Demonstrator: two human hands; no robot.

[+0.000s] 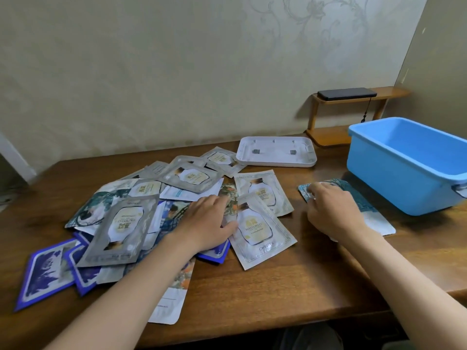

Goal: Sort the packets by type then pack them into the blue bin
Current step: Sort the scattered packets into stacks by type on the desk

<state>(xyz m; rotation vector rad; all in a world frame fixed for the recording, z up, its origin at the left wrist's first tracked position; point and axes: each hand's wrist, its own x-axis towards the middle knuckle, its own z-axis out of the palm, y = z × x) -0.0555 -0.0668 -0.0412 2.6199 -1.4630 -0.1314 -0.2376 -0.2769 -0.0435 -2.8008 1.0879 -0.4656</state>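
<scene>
- A loose heap of flat foil packets lies overlapping on the brown wooden worktop, spread from its left side to its middle.
- Most are pale grey packets printed with a white bottle and gold lettering. Deep blue-violet packets with white borders sit nearest the left and near edges. A long white packet with an orange painted scene pokes out toward the near edge.
- The left hand rests on the heap with fingers laid fairly flat, grasping nothing. Its thumb touches a bottle packet.
- A single teal-patterned packet with a white lower end lies apart from the heap, toward the right edge, just beside the bin.
- The right hand lies on this packet with bent fingers at its far left corner. I cannot tell whether it pinches or only presses.
- The light blue rectangular plastic bin stands at the right edge, and no packets show inside.
- A white plastic tray lies by the far edge.
</scene>
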